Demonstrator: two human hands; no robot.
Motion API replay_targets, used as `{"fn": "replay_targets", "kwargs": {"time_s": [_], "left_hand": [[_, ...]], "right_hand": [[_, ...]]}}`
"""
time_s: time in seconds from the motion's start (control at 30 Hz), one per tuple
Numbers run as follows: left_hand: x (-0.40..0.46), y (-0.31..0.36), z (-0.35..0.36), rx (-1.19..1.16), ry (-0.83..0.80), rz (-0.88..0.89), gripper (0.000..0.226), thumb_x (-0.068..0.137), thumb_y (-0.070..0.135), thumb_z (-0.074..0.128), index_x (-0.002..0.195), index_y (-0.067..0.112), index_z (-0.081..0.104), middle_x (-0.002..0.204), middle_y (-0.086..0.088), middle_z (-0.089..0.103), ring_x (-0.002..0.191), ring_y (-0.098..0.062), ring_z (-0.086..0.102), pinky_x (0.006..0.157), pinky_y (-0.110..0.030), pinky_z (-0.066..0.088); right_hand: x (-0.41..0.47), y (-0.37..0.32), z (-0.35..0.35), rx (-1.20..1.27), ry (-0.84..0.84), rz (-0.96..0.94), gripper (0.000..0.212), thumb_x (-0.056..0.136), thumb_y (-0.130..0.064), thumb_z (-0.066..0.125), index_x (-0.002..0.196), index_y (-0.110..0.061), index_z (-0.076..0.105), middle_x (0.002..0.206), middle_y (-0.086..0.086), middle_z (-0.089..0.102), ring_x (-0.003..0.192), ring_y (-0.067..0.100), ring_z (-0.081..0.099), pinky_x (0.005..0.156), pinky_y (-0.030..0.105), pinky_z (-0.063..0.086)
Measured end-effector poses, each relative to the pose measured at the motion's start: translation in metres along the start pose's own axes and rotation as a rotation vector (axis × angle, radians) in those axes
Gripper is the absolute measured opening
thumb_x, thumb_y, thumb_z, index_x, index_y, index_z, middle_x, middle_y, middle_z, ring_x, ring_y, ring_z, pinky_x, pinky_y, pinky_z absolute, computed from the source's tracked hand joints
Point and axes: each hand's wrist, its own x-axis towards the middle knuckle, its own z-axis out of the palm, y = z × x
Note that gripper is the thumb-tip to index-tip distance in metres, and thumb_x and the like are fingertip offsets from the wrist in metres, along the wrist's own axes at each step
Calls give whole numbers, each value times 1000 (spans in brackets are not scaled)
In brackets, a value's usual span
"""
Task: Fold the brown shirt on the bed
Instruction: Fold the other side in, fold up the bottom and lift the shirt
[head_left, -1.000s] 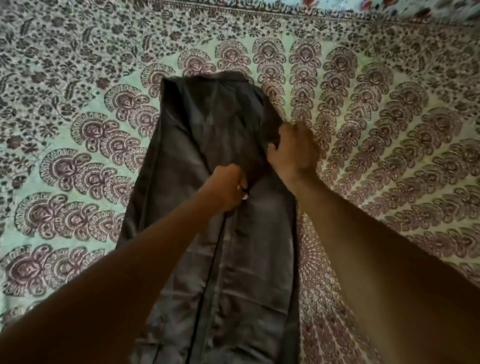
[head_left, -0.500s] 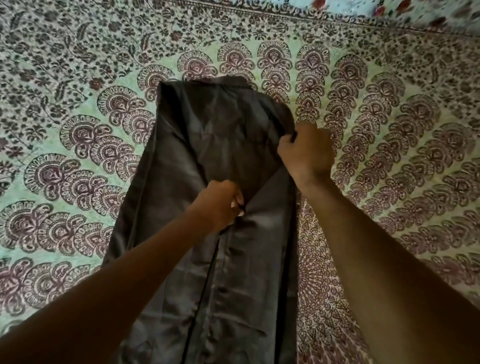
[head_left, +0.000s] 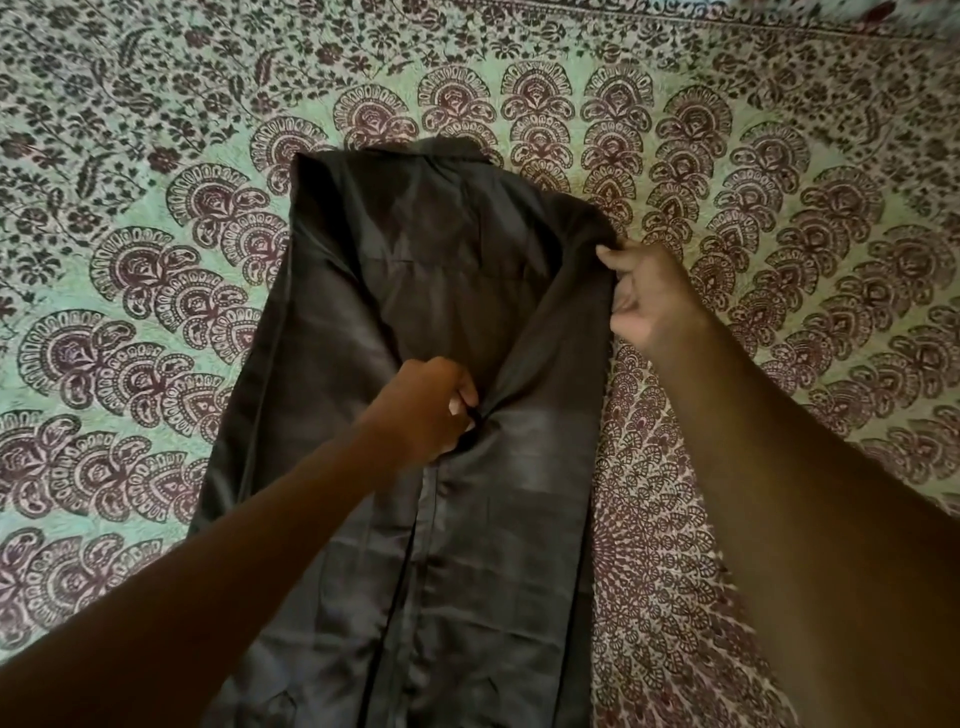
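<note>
Pale green bedspread (head_left: 156, 322), maroon paisley fan motifs, dark floral border

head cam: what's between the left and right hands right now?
Only the brown shirt: a taut diagonal fold of its cloth runs from the left hand up to the right hand. Nothing else shows there in the head view.

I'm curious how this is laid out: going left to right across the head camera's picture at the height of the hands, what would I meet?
Patterned bedspread → brown shirt → left hand pinching the shirt's middle → right hand gripping the shirt's right edge → bedspread again.
</note>
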Motion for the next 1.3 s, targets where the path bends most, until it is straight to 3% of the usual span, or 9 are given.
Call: {"fn": "replay_targets", "kwargs": {"time_s": [0.13, 0.3, 0.53, 0.7, 0.83, 0.93, 1.1, 1.2, 1.3], "left_hand": [[-1, 1, 0, 16, -42, 1, 21, 89, 12, 70, 107, 23, 68, 88, 8, 66, 84, -11, 64, 73, -17, 48], [-6, 3, -1, 1, -31, 27, 23, 87, 5, 64, 98, 25, 66, 79, 16, 63, 74, 1, 57, 66, -4, 38], [-10, 6, 4, -18, 90, 78, 14, 78, 5, 68, 89, 15, 67, 86, 5, 67, 81, -11, 61, 73, -12, 44], [-4, 6, 6, -69, 73, 0, 15, 87, 19, 76, 90, 24, 62, 80, 9, 67, 75, -6, 61, 79, -21, 50], [-1, 3, 10, 19, 6, -5, 20, 89, 12, 65, 88, 31, 59, 92, 4, 64, 77, -9, 60, 75, -21, 46], [-1, 3, 9, 41, -17, -12, 22, 87, 10, 62, 87, 32, 60, 97, 1, 66, 85, -13, 64, 77, -20, 44], [-1, 4, 9, 38, -9, -15, 24, 86, 8, 61, 83, 31, 61, 97, -1, 67, 91, -19, 67, 84, -25, 52], [-1, 2, 10, 29, -11, -9, 25, 86, 6, 60, 85, 31, 61, 95, 2, 66, 90, -17, 66, 79, -23, 49], [-1, 2, 8, 25, -14, -2, 26, 86, 6, 63, 84, 32, 61, 95, 1, 66, 90, -18, 66, 79, -24, 50]], "right_hand": [[9, -3, 7, -15, 88, -38, 19, 89, -22, 77, 99, -7, 72, 100, 11, 77, 91, 26, 75, 72, 33, 61], [19, -4, 13, -124, 131, -149, 5, 89, -9, 77, 90, -9, 73, 99, 8, 77, 96, 21, 72, 78, 31, 60], [14, 13, 5, -191, 19, -240, 26, 82, 12, 75, 94, -11, 74, 82, 5, 77, 82, 20, 74, 85, 39, 62], [15, 14, 10, -466, 106, -311, 19, 80, -4, 85, 83, -17, 72, 86, 6, 74, 86, 26, 74, 80, 38, 62], [13, 12, 19, -525, 121, -326, 12, 90, -9, 78, 95, 2, 74, 100, 15, 76, 83, 18, 68, 70, 25, 57], [12, 6, 25, -462, 51, -281, 15, 96, -8, 70, 109, 0, 73, 102, 6, 75, 92, 17, 71, 82, 28, 61], [13, 2, 32, -355, 14, -217, 24, 97, 5, 56, 83, -11, 68, 82, 4, 72, 73, 13, 69, 70, 25, 57], [18, 4, 39, -342, 15, -211, 17, 95, -7, 69, 79, -10, 73, 97, 11, 77, 95, 24, 74, 96, 40, 59], [17, 4, 44, -183, 37, -166, 16, 95, -10, 69, 81, -10, 76, 108, 13, 77, 105, 27, 73, 101, 43, 56]]}}
